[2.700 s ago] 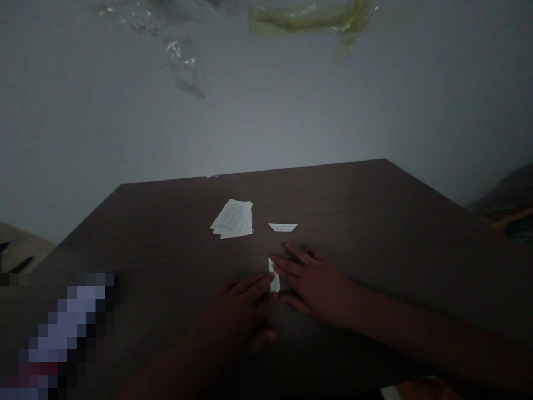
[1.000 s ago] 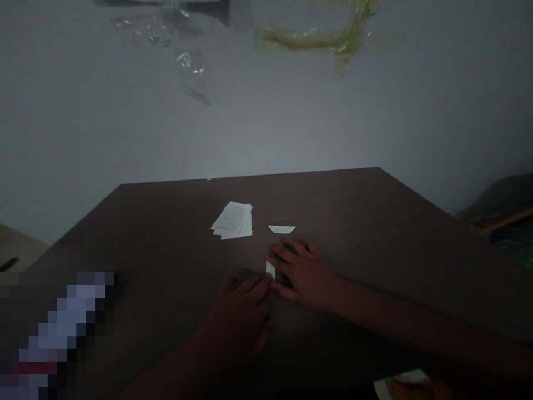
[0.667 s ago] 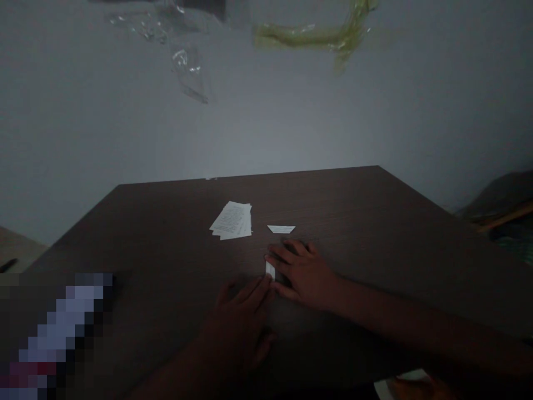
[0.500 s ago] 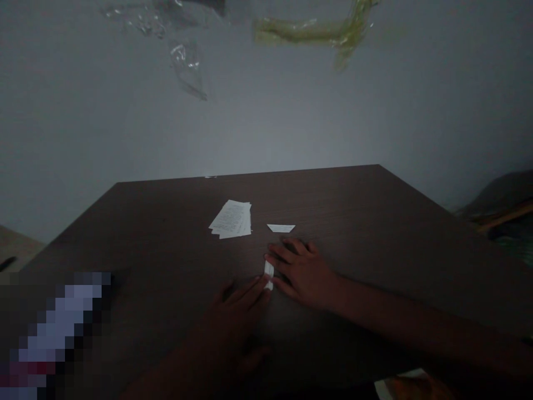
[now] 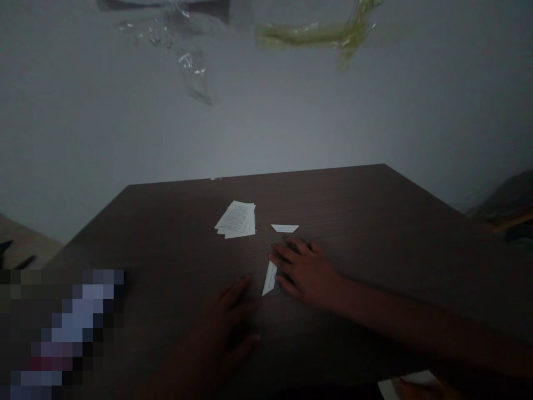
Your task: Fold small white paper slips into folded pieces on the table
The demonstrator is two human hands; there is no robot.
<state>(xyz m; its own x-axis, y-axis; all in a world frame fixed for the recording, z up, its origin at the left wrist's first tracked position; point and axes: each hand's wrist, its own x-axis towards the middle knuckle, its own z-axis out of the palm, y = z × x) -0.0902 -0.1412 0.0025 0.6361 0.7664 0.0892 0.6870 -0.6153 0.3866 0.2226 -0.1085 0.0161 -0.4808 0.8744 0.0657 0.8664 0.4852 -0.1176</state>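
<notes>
A small folded strip of printed paper (image 5: 270, 278) lies slanted on the dark wooden table (image 5: 166, 222). My right hand (image 5: 306, 272) rests at its right side, fingers spread, with the index fingertip and thumb at the paper's edge. To the left and nearer me is my left hand (image 5: 229, 319), apart from the paper, its fingers loosely stretched out and nothing seen in them. Just beyond my right fingertips lies a second folded paper piece (image 5: 285, 228), shaped like a trapezoid. A fanned stack of printed paper sheets (image 5: 237, 219) sits farther back to the left.
Behind the table rises a pale wall (image 5: 266, 122) with yellow tape (image 5: 308, 36) and clear plastic (image 5: 194, 69) stuck on it. A blurred-out object (image 5: 79, 316) is at the left. Dark items (image 5: 508, 194) stand beyond the table's right edge.
My left hand has drawn back from the folded strip, toward the lower left. The strip now shows its slanted lower end. My right hand keeps its place; the view has shifted slightly.
</notes>
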